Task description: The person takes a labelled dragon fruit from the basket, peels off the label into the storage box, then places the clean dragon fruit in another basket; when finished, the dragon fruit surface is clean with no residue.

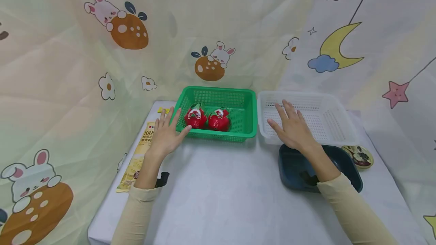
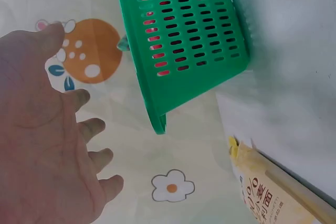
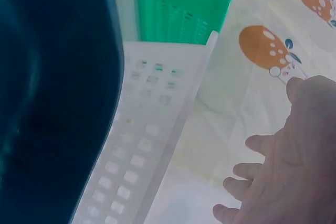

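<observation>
My left hand [image 1: 166,135] hovers with spread fingers at the left end of a green plastic basket [image 1: 250,124], holding nothing. Inside that basket sit two shiny red, tomato-like items, a left one [image 1: 195,118] and a right one [image 1: 219,120], both with green tops and labels. Partly covered by my left forearm is a yellow packet of spaghetti [image 1: 139,158]. My right hand [image 1: 293,127], also empty with fingers spread, overlaps the front left of a white plastic basket [image 1: 335,120] in the head view. Below my right wrist stands a dark blue basin [image 1: 287,177].
A round, flat item with a printed picture [image 1: 361,157] lies right of the basin. Beyond the spaghetti packet is a small yellow thing [image 1: 164,110], partly behind my left fingers. A printed cloth [image 1: 255,41] hangs behind the white-covered table [image 1: 221,199].
</observation>
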Tool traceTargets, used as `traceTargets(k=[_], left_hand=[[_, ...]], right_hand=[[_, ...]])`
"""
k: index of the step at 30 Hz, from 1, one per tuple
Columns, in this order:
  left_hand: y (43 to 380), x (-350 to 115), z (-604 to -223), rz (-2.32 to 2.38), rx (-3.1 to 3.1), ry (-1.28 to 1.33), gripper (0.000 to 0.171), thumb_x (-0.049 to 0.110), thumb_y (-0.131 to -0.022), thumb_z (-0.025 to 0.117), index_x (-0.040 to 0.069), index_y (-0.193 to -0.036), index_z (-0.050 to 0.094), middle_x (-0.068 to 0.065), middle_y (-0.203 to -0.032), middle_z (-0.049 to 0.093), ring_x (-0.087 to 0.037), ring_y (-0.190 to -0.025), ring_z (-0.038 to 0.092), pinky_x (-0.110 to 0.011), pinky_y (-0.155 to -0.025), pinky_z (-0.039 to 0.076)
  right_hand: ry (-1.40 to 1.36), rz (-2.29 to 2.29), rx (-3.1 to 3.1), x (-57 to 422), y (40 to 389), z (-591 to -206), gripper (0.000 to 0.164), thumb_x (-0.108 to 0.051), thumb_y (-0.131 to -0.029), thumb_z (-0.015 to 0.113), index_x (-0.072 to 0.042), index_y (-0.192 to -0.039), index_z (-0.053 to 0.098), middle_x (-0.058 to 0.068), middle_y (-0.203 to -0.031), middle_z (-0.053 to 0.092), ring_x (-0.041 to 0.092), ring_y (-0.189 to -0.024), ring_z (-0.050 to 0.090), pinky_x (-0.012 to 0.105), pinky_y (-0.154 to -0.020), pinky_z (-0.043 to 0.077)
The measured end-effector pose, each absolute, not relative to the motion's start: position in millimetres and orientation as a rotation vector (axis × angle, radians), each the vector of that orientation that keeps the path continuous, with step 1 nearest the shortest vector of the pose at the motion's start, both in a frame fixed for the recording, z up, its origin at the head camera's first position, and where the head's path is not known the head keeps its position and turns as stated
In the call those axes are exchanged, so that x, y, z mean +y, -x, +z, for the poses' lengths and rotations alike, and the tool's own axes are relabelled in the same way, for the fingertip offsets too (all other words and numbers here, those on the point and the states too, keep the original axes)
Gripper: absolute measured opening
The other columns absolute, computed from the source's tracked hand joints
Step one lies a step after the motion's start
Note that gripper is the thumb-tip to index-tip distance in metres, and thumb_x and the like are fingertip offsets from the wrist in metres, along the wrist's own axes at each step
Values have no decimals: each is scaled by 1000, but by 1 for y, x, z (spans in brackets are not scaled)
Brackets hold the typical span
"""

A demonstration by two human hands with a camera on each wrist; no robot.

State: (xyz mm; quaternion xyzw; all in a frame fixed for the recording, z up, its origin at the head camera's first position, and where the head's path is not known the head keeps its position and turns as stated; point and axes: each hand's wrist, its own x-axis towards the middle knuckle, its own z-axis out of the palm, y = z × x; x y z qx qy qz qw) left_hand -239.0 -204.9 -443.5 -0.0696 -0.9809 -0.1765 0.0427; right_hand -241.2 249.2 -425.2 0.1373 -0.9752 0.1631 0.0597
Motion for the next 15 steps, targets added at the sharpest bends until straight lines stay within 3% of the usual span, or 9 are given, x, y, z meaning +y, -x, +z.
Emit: traceTargets(k=[15], left_hand=[[235,-220,-444,-664,-2940,175,90,71,-102,38,18,-169,11,-16,-175,6,-40,-160,-7,-70,-124,4]], right_hand=[[-458,647,-2929,222,256,-424,80,-58,-110,34,-5,-167,17,22,-173,5,47,-157,12,69,-123,15]])
